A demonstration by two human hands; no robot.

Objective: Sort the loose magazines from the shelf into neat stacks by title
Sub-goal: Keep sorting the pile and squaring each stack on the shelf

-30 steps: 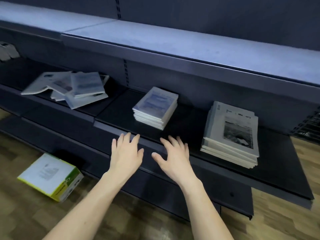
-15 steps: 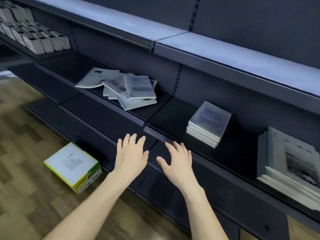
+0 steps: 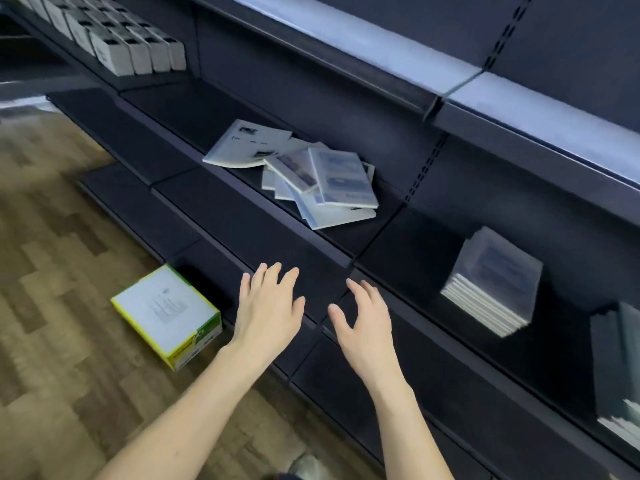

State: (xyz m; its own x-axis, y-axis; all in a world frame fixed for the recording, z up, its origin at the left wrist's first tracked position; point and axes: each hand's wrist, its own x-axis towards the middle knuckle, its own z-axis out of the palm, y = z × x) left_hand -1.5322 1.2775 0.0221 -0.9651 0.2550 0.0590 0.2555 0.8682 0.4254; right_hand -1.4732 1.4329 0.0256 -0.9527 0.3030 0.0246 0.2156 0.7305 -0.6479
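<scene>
A messy pile of loose magazines [image 3: 311, 181] lies on the dark middle shelf [image 3: 242, 199], with one large white magazine [image 3: 247, 145] sticking out at its left. To the right stands a neat stack of small bluish magazines [image 3: 493, 282]. At the far right edge a second stack of larger magazines [image 3: 620, 372] is cut off by the frame. My left hand [image 3: 268, 306] and my right hand [image 3: 363, 320] hover side by side in front of the shelf edge, below the loose pile. Both hands are empty with fingers spread.
A white box with yellow-green edges [image 3: 168, 315] lies on the wooden floor [image 3: 52, 306] beside the bottom shelf. Rows of small white boxes [image 3: 117, 46] fill the shelf section at the upper left. A pale upper shelf [image 3: 381, 46] overhangs the magazines.
The view has swung left: the loose pile now sits near the centre and the two neat stacks have slid toward the right edge. Both hands stay open and empty, a little further apart.
</scene>
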